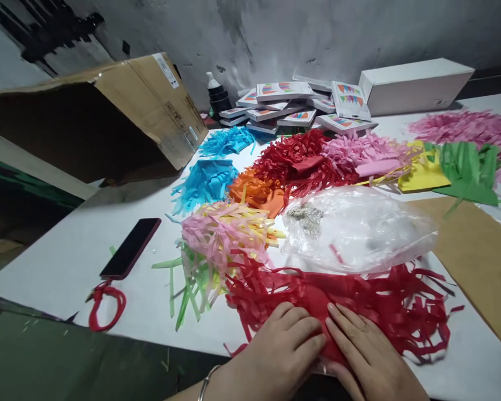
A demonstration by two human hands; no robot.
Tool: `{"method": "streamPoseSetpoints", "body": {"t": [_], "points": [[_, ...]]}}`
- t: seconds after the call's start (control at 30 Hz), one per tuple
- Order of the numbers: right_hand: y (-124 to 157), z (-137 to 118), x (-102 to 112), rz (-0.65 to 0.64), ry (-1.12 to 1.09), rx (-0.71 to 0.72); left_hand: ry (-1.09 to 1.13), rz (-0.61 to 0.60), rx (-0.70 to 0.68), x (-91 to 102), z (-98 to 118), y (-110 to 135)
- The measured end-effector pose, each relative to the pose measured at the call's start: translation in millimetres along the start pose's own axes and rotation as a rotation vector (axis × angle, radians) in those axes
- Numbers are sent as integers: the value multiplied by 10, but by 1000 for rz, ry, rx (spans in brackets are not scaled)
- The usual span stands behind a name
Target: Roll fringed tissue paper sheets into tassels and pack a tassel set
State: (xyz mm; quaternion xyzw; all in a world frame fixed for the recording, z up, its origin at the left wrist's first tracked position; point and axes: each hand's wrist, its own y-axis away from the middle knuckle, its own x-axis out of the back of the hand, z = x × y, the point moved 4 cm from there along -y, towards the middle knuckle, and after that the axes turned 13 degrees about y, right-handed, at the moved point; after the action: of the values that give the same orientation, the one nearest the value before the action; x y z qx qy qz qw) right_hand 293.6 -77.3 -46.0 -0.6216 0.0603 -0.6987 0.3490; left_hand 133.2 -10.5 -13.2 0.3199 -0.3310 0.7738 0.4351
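A red fringed tissue-paper tassel (317, 298) lies spread sideways along the table's near edge, its uncut middle band running toward me. My left hand (281, 348) bends its fingers over the left side of that band and grips it. On the band's right side my right hand (365, 351) lies with fingers stretched flat, the thumb lower and apart. Just beyond the tassel is a crumpled clear plastic bag (363, 228) with some twine-like material (304, 217) showing at its left. Pink and yellow fringed paper (223, 228) touches the red strips at left.
Blue (209, 181), orange (256, 192), dark red (296, 159), pink (367, 153), yellow (423, 172) and green fringes (470, 170) lie farther back. A phone (131, 248) with a red strap rests left. Behind are an open carton (146, 106), flat packs (284, 91) and a white box (417, 86).
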Motion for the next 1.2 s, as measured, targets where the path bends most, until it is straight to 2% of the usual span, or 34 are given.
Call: {"method": "streamPoseSetpoints", "body": {"t": [0.13, 0.3, 0.4, 0.5, 0.57, 0.6, 0.67, 0.73, 0.8, 0.87, 0.93, 1.07, 1.2], "points": [[38, 51, 43, -63, 1, 11, 73, 63, 90, -83, -150, 39], [317, 191, -21, -115, 16, -5, 50, 147, 149, 7, -227, 100], [401, 231, -35, -112, 12, -12, -22, 185, 275, 219, -393, 175], [382, 224, -3, -108, -23, -37, -174, 362, 413, 574, -577, 288], [347, 208, 20, -111, -40, -58, -240, 496, 417, 748, -571, 318], [329, 200, 29, -109, -42, -70, -228, 502, 378, 764, -523, 295], [292, 187, 41, -90, -46, -99, -131, 358, 222, 630, -355, 170], [253, 177, 53, -47, -55, -127, -17, 116, 60, 345, -170, 21], [229, 178, 55, -24, -68, -150, 51, -20, -6, 76, -74, -86], [247, 206, 40, -59, -57, -175, 104, -54, 3, -97, -83, -143], [327, 279, 35, -99, 7, -213, 153, -52, 20, -168, -137, -155], [622, 517, 76, -141, 154, -305, 228, -42, 51, -143, -197, -138], [959, 747, 109, -285, 170, -433, 269, 1, 62, -84, -157, -166]]}}
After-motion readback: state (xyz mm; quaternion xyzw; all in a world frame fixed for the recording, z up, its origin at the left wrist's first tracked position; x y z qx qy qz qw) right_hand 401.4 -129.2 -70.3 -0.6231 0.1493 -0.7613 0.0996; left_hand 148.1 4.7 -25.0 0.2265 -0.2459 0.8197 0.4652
